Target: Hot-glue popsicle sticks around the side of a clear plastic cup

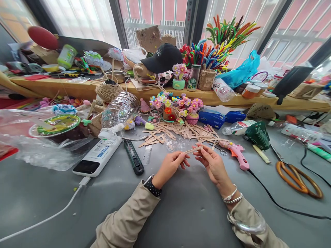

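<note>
Above the near desk (186, 213), the left hand (173, 163) and right hand (212, 166) pinch a pale, slim, straight stick (192, 150) between their fingertips. Scissors (282, 159) and a glue gun (239, 155) lie right, a cutter (133, 156) left. Beyond, a stick heap (181, 132) spreads before crowded flowers (193, 105).

The left hand (172, 164) hides one end of the craft stick (193, 150). The view's left edge cuts off the white cable (62, 208).

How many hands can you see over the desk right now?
2. The left hand is at one end of a wooden stick, the right hand at its other end, both on the near side of the stick pile.
</note>
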Demonstrator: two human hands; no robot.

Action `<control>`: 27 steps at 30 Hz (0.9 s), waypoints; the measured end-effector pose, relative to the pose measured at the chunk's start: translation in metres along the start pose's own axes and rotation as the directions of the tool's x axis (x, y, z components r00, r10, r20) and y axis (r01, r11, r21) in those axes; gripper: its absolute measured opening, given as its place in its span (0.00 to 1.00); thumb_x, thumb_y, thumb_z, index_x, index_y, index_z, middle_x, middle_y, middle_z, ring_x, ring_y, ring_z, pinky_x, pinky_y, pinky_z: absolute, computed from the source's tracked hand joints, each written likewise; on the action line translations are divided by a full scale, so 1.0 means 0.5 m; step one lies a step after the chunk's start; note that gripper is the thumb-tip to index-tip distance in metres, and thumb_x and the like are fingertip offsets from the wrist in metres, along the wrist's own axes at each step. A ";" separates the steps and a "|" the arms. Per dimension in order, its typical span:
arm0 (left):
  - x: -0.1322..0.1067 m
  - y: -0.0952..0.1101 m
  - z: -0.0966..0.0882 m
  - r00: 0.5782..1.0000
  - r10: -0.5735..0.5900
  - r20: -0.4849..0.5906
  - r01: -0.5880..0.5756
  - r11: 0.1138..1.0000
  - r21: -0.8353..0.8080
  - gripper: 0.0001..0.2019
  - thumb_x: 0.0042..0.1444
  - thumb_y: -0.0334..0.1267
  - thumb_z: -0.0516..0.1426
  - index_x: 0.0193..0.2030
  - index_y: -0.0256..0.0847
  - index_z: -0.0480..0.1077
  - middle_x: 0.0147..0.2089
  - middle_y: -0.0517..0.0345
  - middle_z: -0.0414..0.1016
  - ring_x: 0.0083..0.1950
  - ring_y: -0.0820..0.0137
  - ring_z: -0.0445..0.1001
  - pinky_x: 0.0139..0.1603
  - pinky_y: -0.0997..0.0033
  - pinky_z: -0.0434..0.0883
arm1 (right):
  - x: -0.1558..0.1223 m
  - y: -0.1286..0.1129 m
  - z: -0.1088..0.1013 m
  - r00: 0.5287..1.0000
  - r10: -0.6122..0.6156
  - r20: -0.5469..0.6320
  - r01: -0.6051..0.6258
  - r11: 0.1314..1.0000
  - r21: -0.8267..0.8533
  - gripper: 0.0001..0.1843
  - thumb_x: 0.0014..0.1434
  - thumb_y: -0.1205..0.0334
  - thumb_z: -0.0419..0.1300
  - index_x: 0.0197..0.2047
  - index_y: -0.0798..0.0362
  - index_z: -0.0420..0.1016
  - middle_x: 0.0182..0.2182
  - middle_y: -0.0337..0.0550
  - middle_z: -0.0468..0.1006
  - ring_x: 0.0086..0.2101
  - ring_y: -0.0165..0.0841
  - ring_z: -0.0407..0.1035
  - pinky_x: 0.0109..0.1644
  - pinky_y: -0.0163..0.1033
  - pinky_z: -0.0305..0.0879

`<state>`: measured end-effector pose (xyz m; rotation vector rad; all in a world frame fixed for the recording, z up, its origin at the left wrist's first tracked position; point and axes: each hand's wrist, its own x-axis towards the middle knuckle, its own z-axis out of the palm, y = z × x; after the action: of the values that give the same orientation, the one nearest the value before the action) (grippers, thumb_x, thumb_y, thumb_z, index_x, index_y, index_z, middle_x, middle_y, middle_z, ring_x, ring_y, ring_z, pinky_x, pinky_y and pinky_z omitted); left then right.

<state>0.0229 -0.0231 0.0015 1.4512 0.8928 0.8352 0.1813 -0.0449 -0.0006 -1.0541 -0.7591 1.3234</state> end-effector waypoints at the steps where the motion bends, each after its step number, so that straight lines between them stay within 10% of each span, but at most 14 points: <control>1: 0.001 0.000 -0.002 1.000 -0.015 0.013 0.015 1.000 -0.018 0.17 0.54 0.47 0.49 0.33 0.34 0.70 0.25 0.55 0.74 0.23 0.76 0.67 0.24 0.78 0.61 | 0.000 -0.002 0.000 1.000 0.009 0.012 -0.009 1.000 0.014 0.16 0.46 0.57 0.62 0.39 0.52 0.72 0.39 0.42 0.76 0.31 0.25 0.71 0.34 0.30 0.67; 27: -0.001 0.000 -0.003 0.969 -0.111 0.222 0.141 0.982 -0.123 0.17 0.54 0.44 0.49 0.45 0.35 0.67 0.22 0.62 0.70 0.18 0.80 0.66 0.19 0.80 0.55 | 0.001 0.001 0.001 1.000 -0.011 -0.013 0.010 1.000 -0.026 0.17 0.45 0.56 0.61 0.39 0.53 0.72 0.36 0.43 0.77 0.21 0.21 0.66 0.24 0.29 0.59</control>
<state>0.0216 -0.0229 0.0014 1.3209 0.7409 0.6198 0.1805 -0.0442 -0.0010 -1.0770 -0.7721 1.2995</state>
